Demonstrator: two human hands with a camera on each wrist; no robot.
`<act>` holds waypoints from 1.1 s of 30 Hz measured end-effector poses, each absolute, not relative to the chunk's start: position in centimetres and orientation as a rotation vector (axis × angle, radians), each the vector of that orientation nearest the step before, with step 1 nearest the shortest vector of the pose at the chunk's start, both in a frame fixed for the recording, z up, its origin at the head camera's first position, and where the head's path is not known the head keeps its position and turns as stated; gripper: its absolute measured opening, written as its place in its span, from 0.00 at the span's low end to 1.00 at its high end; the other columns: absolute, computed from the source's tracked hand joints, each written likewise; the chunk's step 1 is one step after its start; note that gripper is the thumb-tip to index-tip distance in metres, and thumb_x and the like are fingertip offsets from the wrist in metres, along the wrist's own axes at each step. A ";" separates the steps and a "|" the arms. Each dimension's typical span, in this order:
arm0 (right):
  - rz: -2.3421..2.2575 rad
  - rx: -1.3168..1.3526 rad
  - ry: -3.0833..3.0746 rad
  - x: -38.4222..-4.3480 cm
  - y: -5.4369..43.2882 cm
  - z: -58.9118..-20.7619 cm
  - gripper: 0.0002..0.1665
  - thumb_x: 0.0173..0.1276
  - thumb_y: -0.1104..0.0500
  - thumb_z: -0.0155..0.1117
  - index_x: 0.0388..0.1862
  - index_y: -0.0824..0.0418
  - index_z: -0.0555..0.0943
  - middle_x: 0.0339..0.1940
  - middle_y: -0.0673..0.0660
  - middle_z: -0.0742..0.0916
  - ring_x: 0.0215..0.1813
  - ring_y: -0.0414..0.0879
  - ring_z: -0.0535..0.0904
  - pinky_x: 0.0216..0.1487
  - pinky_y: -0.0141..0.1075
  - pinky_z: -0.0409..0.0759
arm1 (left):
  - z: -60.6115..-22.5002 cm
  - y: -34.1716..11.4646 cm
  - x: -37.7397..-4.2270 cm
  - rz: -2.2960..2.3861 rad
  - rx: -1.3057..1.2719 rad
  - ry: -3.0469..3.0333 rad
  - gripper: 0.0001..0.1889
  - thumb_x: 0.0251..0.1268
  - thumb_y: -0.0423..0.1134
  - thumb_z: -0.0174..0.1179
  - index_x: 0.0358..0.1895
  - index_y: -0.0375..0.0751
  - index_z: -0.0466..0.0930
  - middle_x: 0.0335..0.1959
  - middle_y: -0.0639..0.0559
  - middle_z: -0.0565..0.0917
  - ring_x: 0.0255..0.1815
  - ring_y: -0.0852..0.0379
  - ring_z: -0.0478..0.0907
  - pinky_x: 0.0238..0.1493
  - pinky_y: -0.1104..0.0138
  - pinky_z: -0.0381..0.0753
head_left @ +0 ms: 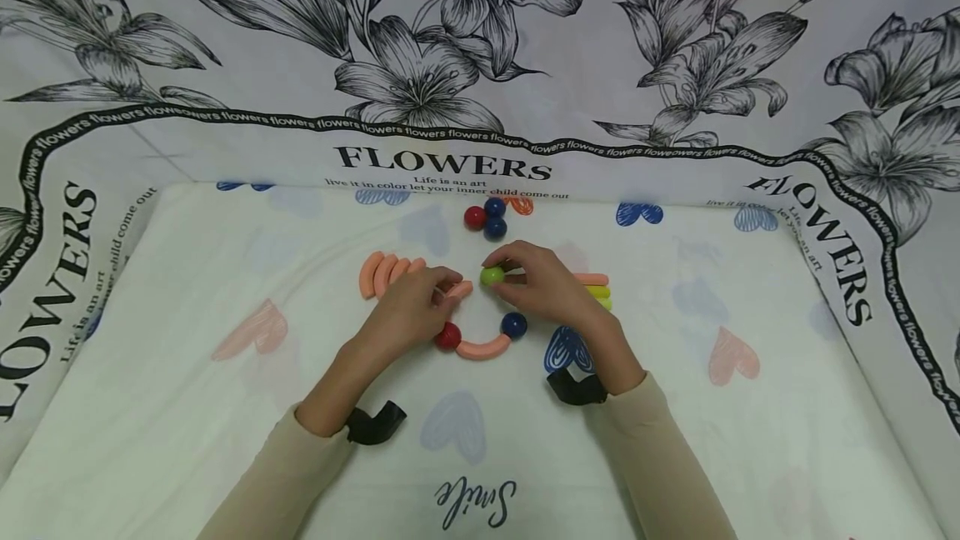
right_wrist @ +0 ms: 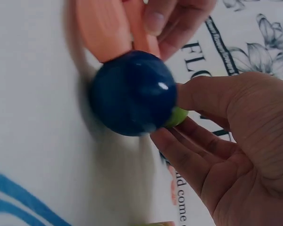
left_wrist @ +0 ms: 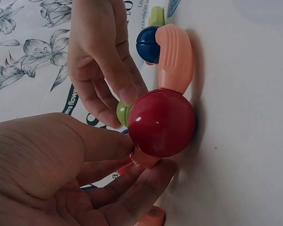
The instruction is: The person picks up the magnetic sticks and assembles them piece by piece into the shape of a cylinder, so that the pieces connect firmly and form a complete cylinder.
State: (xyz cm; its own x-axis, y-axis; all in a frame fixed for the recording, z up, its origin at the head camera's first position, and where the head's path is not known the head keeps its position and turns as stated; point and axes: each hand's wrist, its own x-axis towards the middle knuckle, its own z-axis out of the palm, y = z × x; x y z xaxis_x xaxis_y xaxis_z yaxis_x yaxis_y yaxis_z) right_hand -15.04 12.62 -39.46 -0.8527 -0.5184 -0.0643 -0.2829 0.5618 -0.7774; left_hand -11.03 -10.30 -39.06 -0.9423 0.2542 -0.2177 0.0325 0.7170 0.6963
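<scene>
My right hand [head_left: 547, 283] pinches a small green ball [head_left: 492, 276] between thumb and fingers, at the middle of the cloth. Just left of it, my left hand [head_left: 412, 307] holds a curved orange stick [head_left: 463, 290] whose free end points toward the green ball. Nearer to me lies a joined piece: a red ball [head_left: 447, 336], a curved orange stick [head_left: 483, 347] and a dark blue ball [head_left: 513, 325]. In the left wrist view, the red ball [left_wrist: 162, 123] covers part of the held stick. From the right wrist, the blue ball [right_wrist: 133, 93] hides most of the green one.
Several curved orange sticks [head_left: 372, 275] lie in a row beyond my left hand. Behind my right wrist are straight sticks, pink [head_left: 595, 279] and yellow-green [head_left: 600, 292]. Farther back sit a red ball [head_left: 474, 217] and two blue balls [head_left: 495, 228]. A heart-print cloth [head_left: 637, 473] covers the surface.
</scene>
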 end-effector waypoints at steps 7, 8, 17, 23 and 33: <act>-1.148 -0.670 2.510 -15.0 12.1 -39.9 0.17 0.72 0.65 0.72 0.58 0.58 0.85 0.55 0.55 0.87 0.62 0.50 0.87 0.67 0.45 0.85 | -39.0 -10.2 -10.9 1.063 0.244 2.639 0.19 0.78 0.48 0.63 0.63 0.43 0.85 0.39 0.48 0.89 0.40 0.54 0.82 0.39 0.65 0.79; -1.149 -0.673 2.506 -15.0 12.1 -39.9 0.17 0.72 0.65 0.72 0.58 0.58 0.85 0.55 0.55 0.87 0.62 0.50 0.87 0.67 0.44 0.85 | -38.9 -10.2 -10.9 1.064 0.245 2.642 0.19 0.78 0.48 0.63 0.64 0.43 0.85 0.40 0.48 0.89 0.40 0.54 0.82 0.39 0.64 0.80; -1.150 -0.715 2.502 -15.0 11.8 -40.3 0.17 0.72 0.63 0.73 0.58 0.58 0.85 0.54 0.54 0.88 0.61 0.48 0.87 0.64 0.41 0.86 | -38.9 -10.1 -10.8 1.064 0.250 2.658 0.22 0.78 0.49 0.63 0.65 0.41 0.83 0.43 0.46 0.90 0.42 0.52 0.83 0.40 0.63 0.82; -1.118 -0.686 2.504 -14.8 11.9 -39.9 0.19 0.72 0.62 0.73 0.61 0.59 0.84 0.56 0.55 0.88 0.63 0.49 0.87 0.66 0.42 0.85 | -38.7 -10.0 -10.7 1.062 0.256 2.657 0.21 0.78 0.49 0.63 0.65 0.40 0.83 0.45 0.46 0.90 0.43 0.52 0.84 0.42 0.62 0.83; -1.054 -0.568 2.580 -13.1 13.8 -38.5 0.22 0.76 0.55 0.69 0.65 0.57 0.83 0.63 0.56 0.87 0.65 0.53 0.85 0.68 0.48 0.84 | -38.5 -9.9 -10.7 1.062 0.221 2.632 0.20 0.77 0.46 0.64 0.65 0.41 0.84 0.42 0.46 0.89 0.40 0.53 0.82 0.34 0.66 0.78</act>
